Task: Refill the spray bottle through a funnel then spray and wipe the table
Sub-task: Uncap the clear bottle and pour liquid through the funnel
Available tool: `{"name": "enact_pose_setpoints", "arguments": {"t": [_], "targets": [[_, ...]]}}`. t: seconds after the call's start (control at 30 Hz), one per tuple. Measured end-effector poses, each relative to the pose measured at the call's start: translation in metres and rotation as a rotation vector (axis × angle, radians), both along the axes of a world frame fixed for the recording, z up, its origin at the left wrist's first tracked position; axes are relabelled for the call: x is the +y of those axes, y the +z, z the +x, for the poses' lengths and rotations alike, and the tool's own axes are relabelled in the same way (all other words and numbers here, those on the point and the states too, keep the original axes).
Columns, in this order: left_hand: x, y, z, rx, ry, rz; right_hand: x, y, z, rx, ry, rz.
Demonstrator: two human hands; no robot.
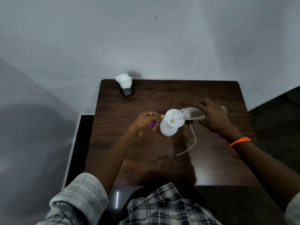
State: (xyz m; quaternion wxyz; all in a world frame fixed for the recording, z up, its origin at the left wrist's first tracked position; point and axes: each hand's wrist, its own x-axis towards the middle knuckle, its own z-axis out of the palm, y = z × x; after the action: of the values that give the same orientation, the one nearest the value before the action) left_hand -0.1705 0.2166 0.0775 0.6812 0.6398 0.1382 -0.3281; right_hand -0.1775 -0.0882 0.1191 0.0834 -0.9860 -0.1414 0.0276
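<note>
- Two hands are seen from above, working over a dark wooden surface (pixel 146 159) set against a pale wall.
- A clear bottle (pixel 192 113) is gripped by the right hand (pixel 212 117), fingers curled round its body, and is tipped on its side with its open mouth over a white funnel (pixel 174 118).
- The funnel's small side tab is pinched by the left hand (pixel 146 121), with the fingers closed on it; a purple object (pixel 152 125) shows partly beneath this hand, and what it is cannot be told.
- The funnel sits over a white round container (pixel 168 129), judged to be the spray bottle seen from above, near the middle of the surface.
- A black spray head with its long dip tube (pixel 192 140) lies loose on the surface, just right of the funnel.
- White tissues stand in a dark holder (pixel 125 86) at the far left corner, untouched.
- Progress is judged as early: the refill is under way, with liquid visible in the clear bottle. The spray head is not yet refitted, and spraying and wiping are left to be done.
</note>
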Motion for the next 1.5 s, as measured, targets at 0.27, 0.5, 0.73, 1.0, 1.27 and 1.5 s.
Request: {"name": "enact_pose_setpoints", "arguments": {"t": [0.27,0.5,0.73,1.0,1.27,1.5], "targets": [[0.0,-0.001,0.002,-0.014,-0.012,0.003,-0.002,-0.003,0.0,-0.024,0.019,-0.005],[0.0,0.002,0.0,-0.033,-0.027,0.008,-0.004,-0.004,0.001,-0.023,0.033,-0.011],[0.001,-0.001,0.001,-0.038,-0.026,0.015,-0.006,-0.003,0.001,-0.019,0.032,-0.013],[0.001,-0.004,-0.001,-0.046,-0.014,0.016,-0.007,-0.004,0.0,-0.017,0.043,-0.033],[0.001,-0.009,0.001,-0.044,-0.014,0.018,-0.007,-0.004,0.001,-0.028,0.04,-0.03],[0.001,-0.011,0.002,-0.04,-0.021,0.017,-0.009,-0.004,0.002,-0.039,0.043,-0.044]]}}
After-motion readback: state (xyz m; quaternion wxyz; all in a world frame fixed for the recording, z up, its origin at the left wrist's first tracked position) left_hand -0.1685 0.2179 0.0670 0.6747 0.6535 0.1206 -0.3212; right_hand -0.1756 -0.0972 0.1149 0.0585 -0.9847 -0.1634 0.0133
